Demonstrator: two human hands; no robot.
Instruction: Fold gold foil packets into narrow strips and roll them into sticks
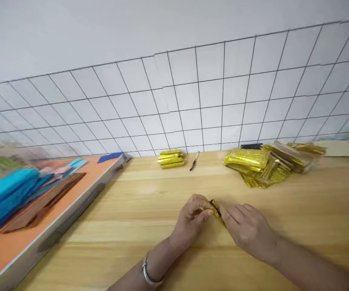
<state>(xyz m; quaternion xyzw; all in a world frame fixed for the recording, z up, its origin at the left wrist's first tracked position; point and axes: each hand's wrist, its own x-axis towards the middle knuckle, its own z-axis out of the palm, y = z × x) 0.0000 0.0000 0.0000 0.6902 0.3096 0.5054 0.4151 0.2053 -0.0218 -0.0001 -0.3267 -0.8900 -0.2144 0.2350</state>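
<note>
Gold foil strip [217,214] held over the wooden tabletop [126,226], on the near side of the pen [194,161].
Its long axis slants from the left grip [192,218], thumb and finger pinching the pen-side end, to the right grip [249,228], fingers pressed around the opposite end; both touch it.

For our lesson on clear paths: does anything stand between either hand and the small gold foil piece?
Nothing visible does: the left hand and right hand are both on the gold foil piece; the pen lies farther back.
</note>
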